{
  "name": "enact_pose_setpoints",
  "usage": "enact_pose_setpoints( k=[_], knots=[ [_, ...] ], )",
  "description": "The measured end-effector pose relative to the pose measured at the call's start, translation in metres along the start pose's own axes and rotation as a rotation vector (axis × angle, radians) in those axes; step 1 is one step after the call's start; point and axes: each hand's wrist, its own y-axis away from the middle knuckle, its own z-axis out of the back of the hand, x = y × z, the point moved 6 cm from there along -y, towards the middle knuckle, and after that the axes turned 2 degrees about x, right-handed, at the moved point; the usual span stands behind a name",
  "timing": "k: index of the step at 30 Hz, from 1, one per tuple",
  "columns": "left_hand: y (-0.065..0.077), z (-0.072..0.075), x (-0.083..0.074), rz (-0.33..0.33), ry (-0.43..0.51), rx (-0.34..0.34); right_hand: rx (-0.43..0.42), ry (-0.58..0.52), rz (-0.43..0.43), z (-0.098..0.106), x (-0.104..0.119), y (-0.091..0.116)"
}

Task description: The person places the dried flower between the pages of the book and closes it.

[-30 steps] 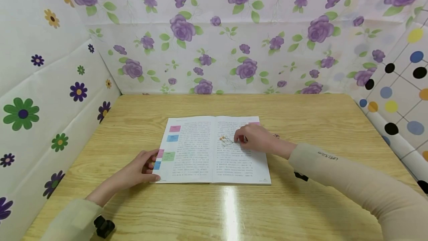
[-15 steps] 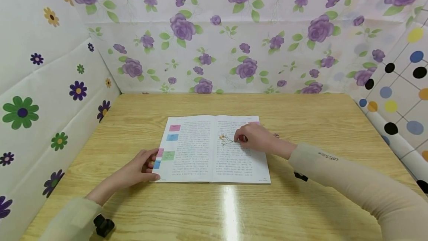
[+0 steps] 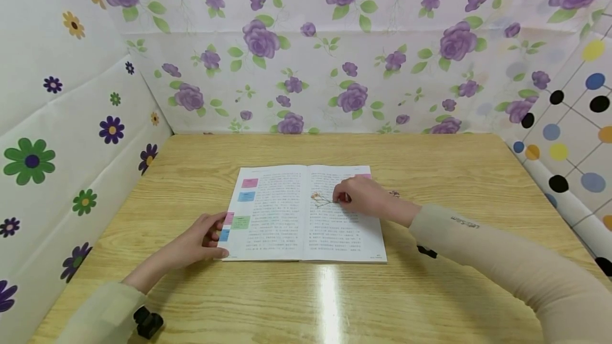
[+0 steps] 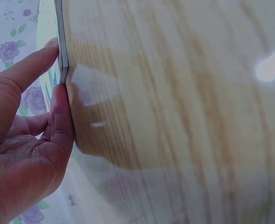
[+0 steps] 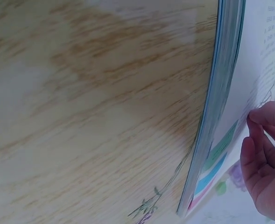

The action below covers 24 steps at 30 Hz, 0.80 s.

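Your right hand [image 3: 360, 196] pinches the stem of the dried sprig [image 3: 323, 201]. Its orange tips poke out to the left of those fingers, over the right page of the book [image 3: 284, 216]; I can't tell if they touch it. Your left hand [image 3: 198, 239] has loose fingers touching the book's left edge. A purple sprig [image 5: 149, 205] lies on the tabletop [image 3: 258, 301], right of your right fingers.
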Motion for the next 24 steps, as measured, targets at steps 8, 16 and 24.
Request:
enact_pose_setpoints(
  k=[8,16,24],
  knots=[
    [-0.0005,-0.0003,-0.0003,-0.004,-0.009,0.002,0.004,-0.012,-0.002,-0.0006,0.0030,-0.0032],
    [-0.0012,0.0006,0.0008,0.002,-0.009,-0.001,-0.002,0.015,0.000,-0.0006,0.0032,-0.0038],
    [-0.0002,-0.0004,0.0014,0.012,0.012,0.004,-0.017,0.014,-0.003,-0.0006,0.0050,0.0009]
  ],
)
